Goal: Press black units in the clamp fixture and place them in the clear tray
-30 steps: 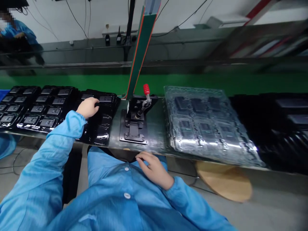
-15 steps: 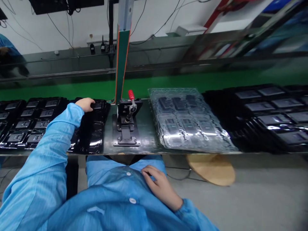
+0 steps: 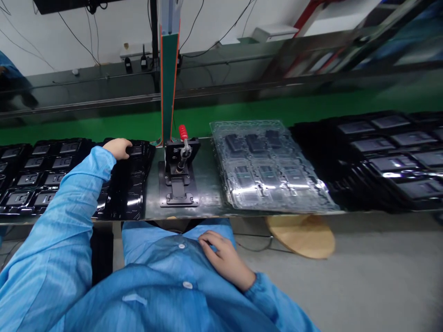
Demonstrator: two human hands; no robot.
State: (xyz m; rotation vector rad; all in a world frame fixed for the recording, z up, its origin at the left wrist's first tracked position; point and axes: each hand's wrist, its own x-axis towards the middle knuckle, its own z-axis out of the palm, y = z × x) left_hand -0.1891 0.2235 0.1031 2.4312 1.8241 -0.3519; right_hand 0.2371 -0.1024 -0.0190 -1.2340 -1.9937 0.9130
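Head view, looking down at the bench: where's the left hand (image 3: 117,148)?

Out on the nearest black plastic tray (image 3: 129,193), at its far end, over the top pocket.

Has it got hold of anything?

Hard to say from here. The fingers (image 3: 126,148) are partly closed and curl down onto the pocket, and the hand hides whatever lies beneath them. I can't tell whether they're gripping a part or only touching the tray.

And the right hand (image 3: 223,258)?

Well away from the bench. It lies against the front of the blue smock (image 3: 166,251), fingers loosely bent and slightly spread, with nothing in them.

Where does that tray sit?

On the steel bench top (image 3: 207,203), at the end of a row of other black trays (image 3: 44,159) and just left of a black fixture plate (image 3: 178,184). A toggle clamp with a red handle (image 3: 183,133) stands on that plate.

What's further along?

A clear plastic tray (image 3: 270,193) lies flat beside the fixture, with dark rectangular parts showing in its pockets. Past it are more black trays (image 3: 391,161) holding flat grey-topped pieces.

Anything behind or below?

A green post with orange edges (image 3: 169,78) rises behind the clamp, and a round wooden stool seat (image 3: 301,235) shows below the bench edge.
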